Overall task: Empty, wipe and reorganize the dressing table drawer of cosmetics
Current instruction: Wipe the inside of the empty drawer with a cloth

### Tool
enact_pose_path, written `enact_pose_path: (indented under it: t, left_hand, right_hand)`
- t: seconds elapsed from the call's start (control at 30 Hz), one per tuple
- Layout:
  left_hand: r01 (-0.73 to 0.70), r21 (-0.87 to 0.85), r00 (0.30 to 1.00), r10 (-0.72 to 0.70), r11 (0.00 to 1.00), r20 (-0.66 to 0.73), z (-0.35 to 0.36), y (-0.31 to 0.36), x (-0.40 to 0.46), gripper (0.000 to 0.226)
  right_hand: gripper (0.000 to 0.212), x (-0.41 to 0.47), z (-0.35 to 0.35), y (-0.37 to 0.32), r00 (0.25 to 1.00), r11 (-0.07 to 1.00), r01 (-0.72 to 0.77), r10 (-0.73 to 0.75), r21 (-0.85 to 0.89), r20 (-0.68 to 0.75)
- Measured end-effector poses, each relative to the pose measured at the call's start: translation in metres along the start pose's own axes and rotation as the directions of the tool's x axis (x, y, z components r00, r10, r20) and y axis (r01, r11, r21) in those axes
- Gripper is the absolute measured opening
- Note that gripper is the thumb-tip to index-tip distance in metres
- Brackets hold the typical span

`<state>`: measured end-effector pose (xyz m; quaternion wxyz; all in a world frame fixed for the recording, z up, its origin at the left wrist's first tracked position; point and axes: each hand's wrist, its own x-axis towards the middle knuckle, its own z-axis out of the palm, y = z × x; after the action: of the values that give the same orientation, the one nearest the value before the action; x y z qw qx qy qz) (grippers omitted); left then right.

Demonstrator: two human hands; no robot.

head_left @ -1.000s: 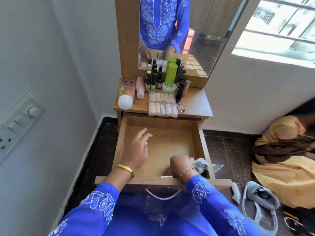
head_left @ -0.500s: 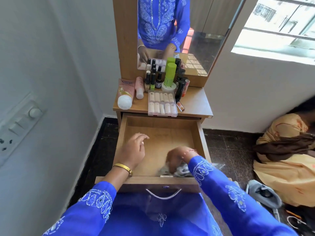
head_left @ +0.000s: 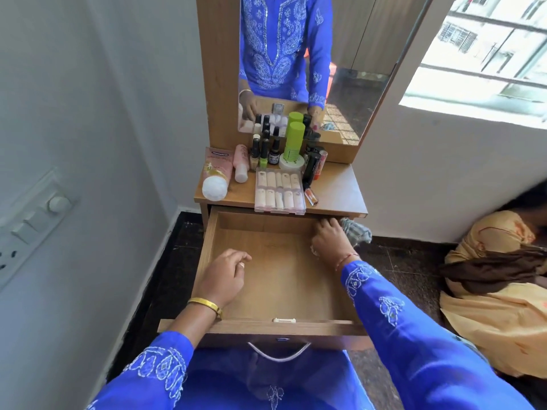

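The wooden drawer (head_left: pixel 266 229) is pulled out and holds no cosmetics. My right hand (head_left: pixel 328 242) grips a grey cloth (head_left: pixel 356 232) at the drawer's far right corner, the cloth bulging over the right wall. My left hand (head_left: pixel 223 276) hovers over the drawer's left side with its fingers loosely curled, holding nothing. The cosmetics stand on the dressing table top (head_left: pixel 337 193): a pink tube (head_left: pixel 214 177), a green bottle (head_left: pixel 293 143), small dark bottles (head_left: pixel 263 152) and a clear case of samples (head_left: pixel 279 190).
A mirror (head_left: pixel 355 69) rises behind the table top. A wall with a switch panel (head_left: pixel 32 220) is close on the left. Yellow and brown cloth (head_left: pixel 500 279) is piled on the dark floor at the right, under a window (head_left: pixel 488 48).
My right hand has swept the cloth from the drawer's near right corner up to its far right corner. My left hand has stayed over the left side.
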<state>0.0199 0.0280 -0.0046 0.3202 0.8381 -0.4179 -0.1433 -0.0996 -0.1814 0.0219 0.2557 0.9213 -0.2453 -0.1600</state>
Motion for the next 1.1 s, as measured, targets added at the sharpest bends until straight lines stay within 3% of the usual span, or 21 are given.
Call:
enact_pose_path:
  t: [0.07,0.17,0.3,0.43,0.5,0.57,0.63,0.67,0.73,0.8,0.87,0.93,1.0,1.03,1.1]
  left_hand:
    - [0.01,-0.011,1.0,-0.01,1.0,0.004,0.0,0.0,0.001,0.026]
    - [0.031,-0.034,1.0,-0.031,0.999,-0.003,0.0,-0.001,0.0,0.025]
    - [0.03,-0.043,0.999,-0.031,0.999,-0.012,0.0,-0.001,0.001,0.025]
    - [0.018,-0.096,0.996,-0.027,0.995,-0.086,-0.002,-0.001,0.004,0.025]
    - [0.001,-0.116,0.991,-0.017,0.993,-0.132,-0.002,-0.001,0.005,0.025]
    - [-0.018,-0.133,0.982,-0.007,0.991,-0.187,-0.003,-0.001,0.005,0.025]
    - [-0.026,-0.141,0.971,-0.009,0.99,-0.239,-0.004,-0.001,0.006,0.026]
    - [-0.023,-0.141,0.964,-0.016,0.99,-0.264,-0.005,0.0,0.005,0.027]
    - [-0.002,-0.138,0.948,-0.042,0.99,-0.317,-0.006,0.001,0.005,0.031]
    - [0.054,-0.146,0.927,-0.104,0.988,-0.36,-0.006,0.001,0.005,0.038]
    - [0.175,-0.229,0.903,-0.248,0.958,-0.35,-0.008,0.0,0.007,0.046]
    - [0.345,-0.336,0.865,-0.436,0.877,-0.25,-0.011,0.0,0.008,0.052]
    - [0.451,-0.331,0.844,-0.516,0.829,-0.146,-0.011,-0.001,0.008,0.054]
    - [0.471,-0.307,0.845,-0.523,0.827,-0.115,-0.011,-0.001,0.007,0.054]
    - [0.493,-0.285,0.838,-0.537,0.822,-0.1,-0.01,-0.004,0.008,0.054]
  right_hand:
    - [0.022,-0.004,-0.003,-0.013,0.994,0.994,0.019,-0.03,0.103,0.109]
    - [0.027,-0.015,-0.004,-0.034,0.962,0.974,-0.065,0.003,0.219,0.272]
    - [0.033,-0.045,0.001,-0.053,0.811,0.934,-0.134,-0.088,0.33,0.578]
    - [0.031,-0.053,-0.006,-0.035,0.801,0.864,-0.159,-0.17,0.478,0.573]
    - [0.026,-0.049,-0.008,-0.02,0.811,0.68,-0.263,-0.229,0.685,0.539]
    - [0.009,-0.041,-0.005,-0.013,0.873,0.323,-0.382,-0.182,0.866,0.453]
    - [0.013,-0.029,0.002,-0.017,0.915,0.051,-0.404,0.035,0.913,0.403]
    - [0.019,-0.022,0.003,-0.023,0.899,-0.044,-0.392,0.192,0.919,0.393]
    - [0.027,-0.015,0.002,-0.031,0.756,-0.225,-0.359,0.499,0.906,0.424]
    - [0.033,-0.009,-0.003,-0.034,0.595,-0.336,-0.328,0.652,0.883,0.469]
    - [0.037,0.0,-0.007,-0.036,0.537,-0.377,-0.325,0.681,0.867,0.497]
    - [0.051,0.013,-0.006,-0.039,0.518,-0.428,-0.353,0.651,0.832,0.555]
    - [0.061,0.027,-0.005,-0.045,0.522,-0.456,-0.36,0.625,0.814,0.581]
    - [0.061,0.034,-0.004,-0.051,0.537,-0.428,-0.367,0.628,0.826,0.564]
    - [0.06,0.039,-0.008,-0.069,0.622,-0.272,-0.387,0.628,0.881,0.467]
